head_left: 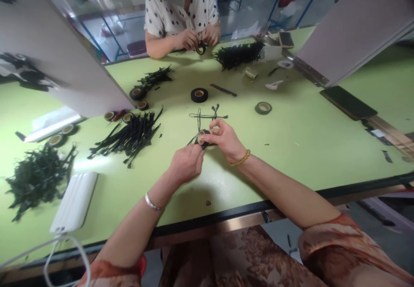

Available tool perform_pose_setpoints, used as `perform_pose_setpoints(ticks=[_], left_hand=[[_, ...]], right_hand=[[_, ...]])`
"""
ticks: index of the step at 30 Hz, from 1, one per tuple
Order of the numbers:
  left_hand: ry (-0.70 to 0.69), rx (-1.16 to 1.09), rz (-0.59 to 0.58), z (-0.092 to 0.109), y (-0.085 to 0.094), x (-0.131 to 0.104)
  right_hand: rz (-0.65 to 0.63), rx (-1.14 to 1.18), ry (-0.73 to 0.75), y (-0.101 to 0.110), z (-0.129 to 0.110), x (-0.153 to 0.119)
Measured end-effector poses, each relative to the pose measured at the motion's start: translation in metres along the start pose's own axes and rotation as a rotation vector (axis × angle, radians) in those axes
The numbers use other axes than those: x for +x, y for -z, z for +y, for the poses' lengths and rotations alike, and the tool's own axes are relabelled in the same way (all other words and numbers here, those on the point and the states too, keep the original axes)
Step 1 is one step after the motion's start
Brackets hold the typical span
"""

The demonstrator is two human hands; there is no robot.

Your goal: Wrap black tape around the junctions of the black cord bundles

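Pale green table (239,166), white blouse with black dots (207,4).

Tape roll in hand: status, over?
Right hand pinching tape roll. Left hand closed at its near edge, grip contents hidden. Thin black cords just beyond, loose black roll farther out.

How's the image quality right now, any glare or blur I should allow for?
Head view: pale glare on the green table near the white device; a duller sheen and soft shadow below the left hand and right hand; wide-angle stretch toward the edges; softness in the far-left dark pile and the background.
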State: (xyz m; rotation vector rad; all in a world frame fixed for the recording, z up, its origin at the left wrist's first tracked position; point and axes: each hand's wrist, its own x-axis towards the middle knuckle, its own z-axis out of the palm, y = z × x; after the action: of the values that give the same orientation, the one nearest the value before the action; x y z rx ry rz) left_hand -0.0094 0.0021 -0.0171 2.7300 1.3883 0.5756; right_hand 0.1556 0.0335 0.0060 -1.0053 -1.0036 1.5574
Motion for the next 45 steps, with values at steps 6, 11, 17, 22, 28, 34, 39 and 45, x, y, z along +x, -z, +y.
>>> perform_pose_setpoints(ticks=[6, 11, 17, 22, 28, 34, 39, 45], left_hand=[[0.34, -0.447, -0.044, 0.0, 0.008, 0.005], [0.652, -1.023, 0.005, -0.006, 0.011, 0.009], [0.737, -1.321, 0.134, -0.007, 0.016, 0.01], [0.632, -1.247, 0.079, -0.007, 0.021, 0.008], [0.487, -1.072, -0.019, -0.004, 0.027, 0.007], [0.302, -0.68, 0.014, -0.005, 0.023, 0.002], [0.007, -0.187, 0.086, -0.006, 0.018, -0.001], [-0.178, 0.128, 0.254, -0.004, 0.012, -0.004]], right_hand=[[-0.095, 0.002, 0.16, 0.004, -0.007, -0.003], [-0.288, -0.254, 0.307, 0.011, -0.015, -0.005], [-0.489, -0.415, 0.316, 0.016, -0.019, -0.001], [-0.368, -0.404, 0.279, 0.018, -0.012, 0.006], [-0.4, -0.63, 0.245, 0.015, -0.012, 0.003], [-0.339, -0.756, 0.216, 0.014, -0.02, -0.002], [-0.28, -0.933, 0.187, 0.011, -0.024, -0.004], [-0.245, -0.728, 0.003, 0.01, -0.02, 0.0]])
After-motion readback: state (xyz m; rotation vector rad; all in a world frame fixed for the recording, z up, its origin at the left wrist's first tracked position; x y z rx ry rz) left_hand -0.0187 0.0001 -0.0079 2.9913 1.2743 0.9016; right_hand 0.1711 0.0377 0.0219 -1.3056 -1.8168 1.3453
